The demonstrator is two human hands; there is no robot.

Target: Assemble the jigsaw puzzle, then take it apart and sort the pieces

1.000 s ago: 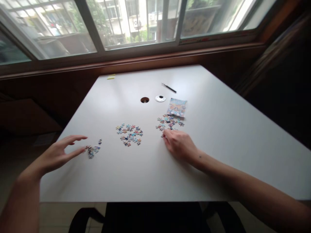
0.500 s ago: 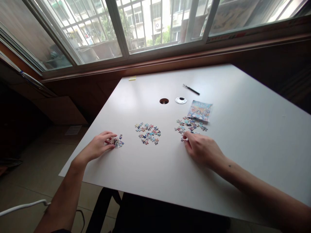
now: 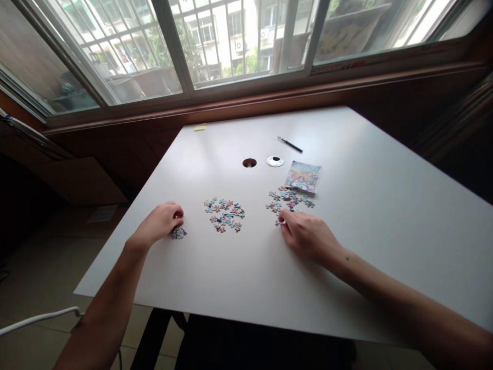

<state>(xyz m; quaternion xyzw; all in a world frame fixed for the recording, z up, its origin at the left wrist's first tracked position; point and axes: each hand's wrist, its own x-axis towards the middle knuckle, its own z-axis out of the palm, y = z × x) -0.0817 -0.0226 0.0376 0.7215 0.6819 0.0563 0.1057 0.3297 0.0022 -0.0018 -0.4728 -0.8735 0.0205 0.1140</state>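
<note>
My left hand [image 3: 160, 224] is closed in a pinch at the left side of the table, its thumb and forefinger on a small jigsaw piece that is mostly hidden. Just below these fingers lies a little heap of jigsaw pieces [image 3: 179, 234]. On the right, my right hand [image 3: 308, 234] rests with thumb and forefinger pinched on a jigsaw piece, at the near edge of a spread of loose pieces [image 3: 287, 198]; its fingers cover part of that spread. Between the hands lies another loose group of jigsaw pieces [image 3: 227, 216].
A colourful printed packet [image 3: 303, 177] lies behind the right-hand pieces. Farther back are a black pen [image 3: 290, 144], a round silver cover [image 3: 275, 162] and a cable hole [image 3: 249, 163] in the white table [image 3: 239, 277]. Yellow tape [image 3: 200, 127] marks the far edge below the window.
My left hand has closed from spread fingers into a pinch on the single piece beside the little heap. The right hand keeps its place and pinch. The whole view has shifted slightly.
</note>
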